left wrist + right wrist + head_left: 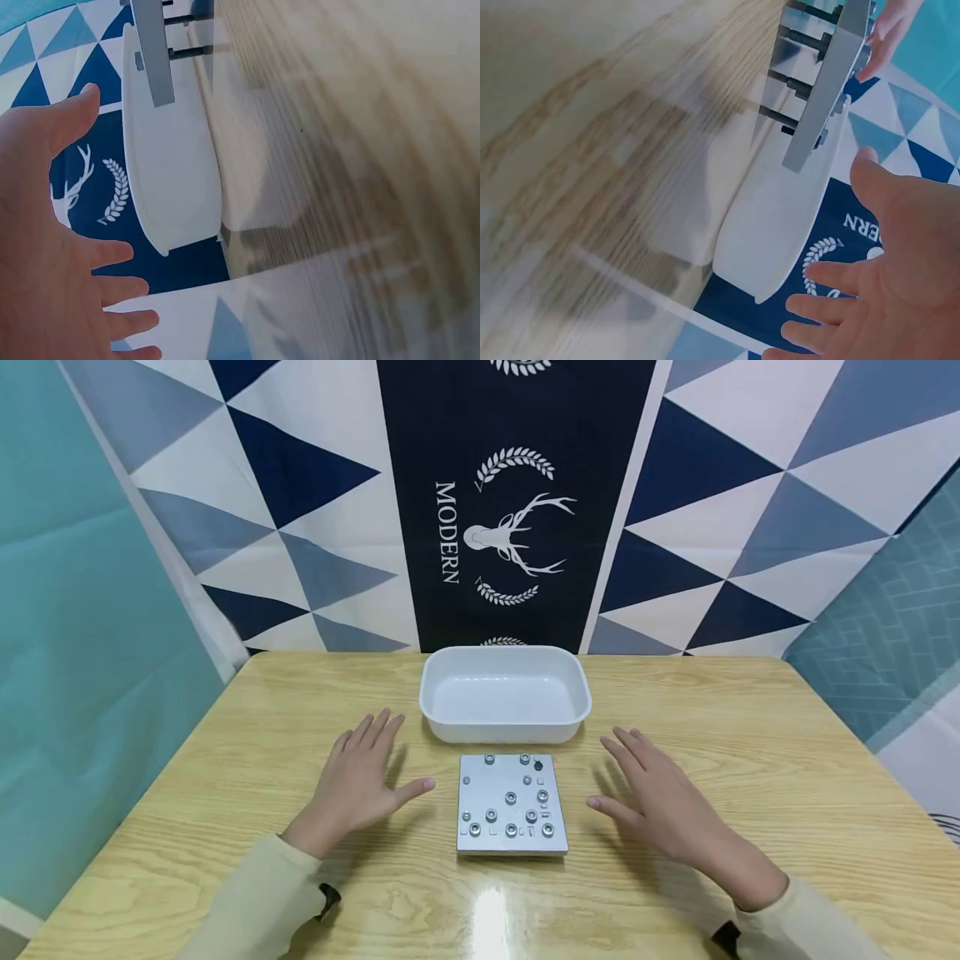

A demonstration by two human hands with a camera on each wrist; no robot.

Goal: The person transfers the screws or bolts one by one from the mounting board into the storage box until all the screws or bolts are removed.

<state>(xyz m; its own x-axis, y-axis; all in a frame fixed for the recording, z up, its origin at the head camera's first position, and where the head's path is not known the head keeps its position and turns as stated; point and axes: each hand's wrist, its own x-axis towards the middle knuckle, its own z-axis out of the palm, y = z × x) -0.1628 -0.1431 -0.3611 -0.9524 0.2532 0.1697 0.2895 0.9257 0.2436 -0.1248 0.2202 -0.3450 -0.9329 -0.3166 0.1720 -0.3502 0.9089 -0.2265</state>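
Observation:
A square silver metal plate [491, 785] with several socket-head screws lies in the middle of the wooden table. In the right wrist view the plate [826, 97] appears edge-on, with screw shafts sticking out of its underside; the left wrist view shows its end [154, 60]. My left hand [356, 785] is held left of the plate, fingers spread and holding nothing. On the plate's other side, my right hand [667, 806] is likewise spread and empty. Neither hand touches the plate.
Directly behind the plate stands a white rectangular tray [504, 733]. A patterned cloth [330, 510] with triangles and a dark deer panel hangs behind the table [300, 693]. Teal cloth [90, 652] hangs at the left.

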